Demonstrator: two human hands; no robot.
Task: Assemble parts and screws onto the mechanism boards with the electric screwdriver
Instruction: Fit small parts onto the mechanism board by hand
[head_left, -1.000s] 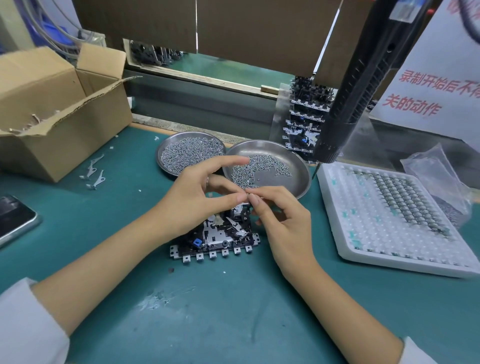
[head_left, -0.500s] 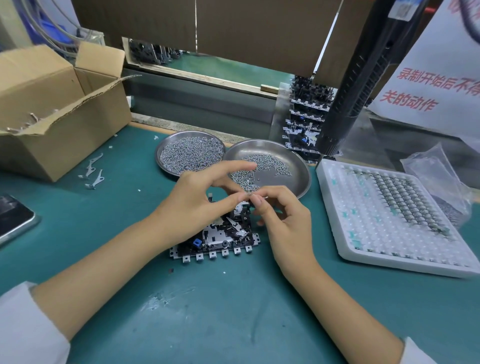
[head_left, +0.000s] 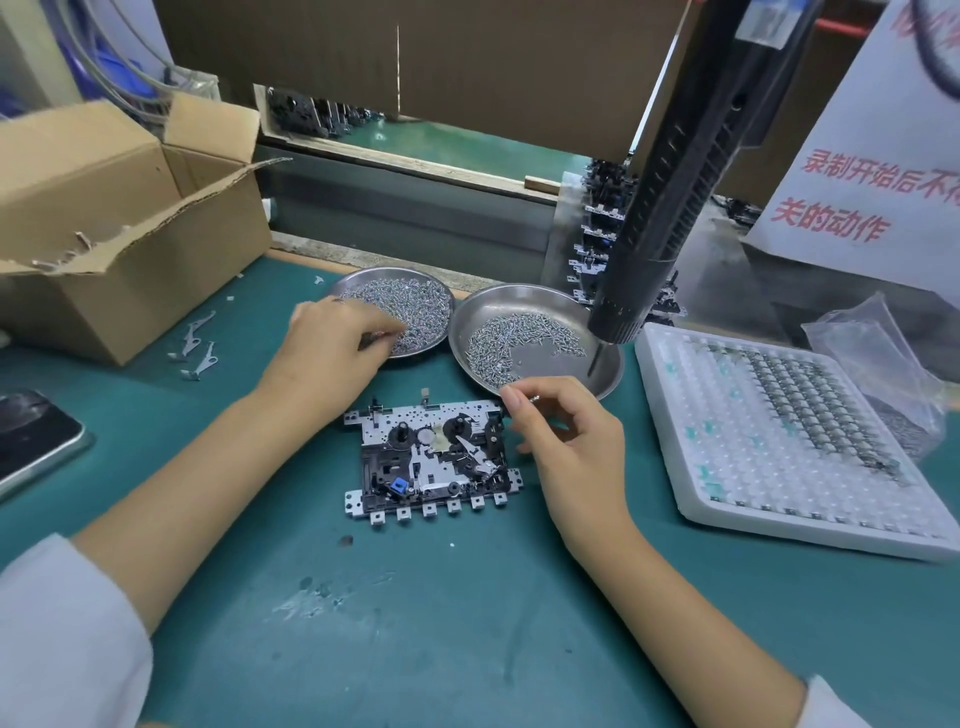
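Reaching: my left hand lay over the near edge of the left dish, its fingers curled down into the heap of screws; if it already pinched one, I could not tell.
Right hand: my right hand hovered just beside the upper right corner of the mechanism board, and it pinched a small screw between thumb and forefinger, the other fingers loosely curled.
Board: it lay flat on the green desk, between my two forearms, in front of both dishes, and no hand touched it.
Done so far: the board already carried black wheels, a blue part and a metal lever, so I judged that some parts were mounted.
Left to do: the pinched screw was not yet set in a hole, and I judged that the driving was yet to come.
Screwdriver: the electric screwdriver hung above the right dish, well apart from both hands, and nobody held it.
More supply: the right dish held a thinner spread of screws; a white tray with rows of small parts lay to the right of my right hand.
Beyond: more boards stood stacked behind the screwdriver, so I judged that much of the task remained.
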